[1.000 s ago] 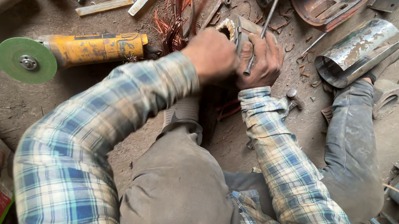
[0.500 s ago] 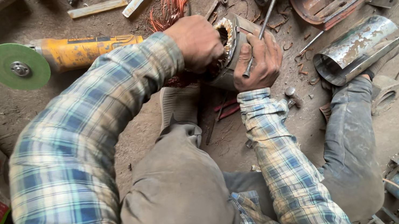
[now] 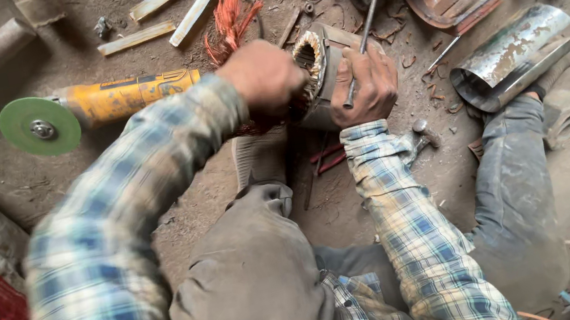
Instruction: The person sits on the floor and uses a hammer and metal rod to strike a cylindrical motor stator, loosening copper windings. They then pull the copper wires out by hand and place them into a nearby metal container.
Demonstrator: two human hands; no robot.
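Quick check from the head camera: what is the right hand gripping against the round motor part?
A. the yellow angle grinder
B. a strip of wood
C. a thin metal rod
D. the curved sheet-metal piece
C: the right hand is closed around a thin metal rod that angles up from the fist, pressed against the motor part; the angle grinder lies untouched on the ground.

Both hands (image 3: 263,78) (image 3: 364,83) clutch motor stator (image 3: 322,60).

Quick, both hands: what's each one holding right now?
Left hand: closed on the wound end of the motor stator.
Right hand: closed on a thin metal rod, resting on the stator.
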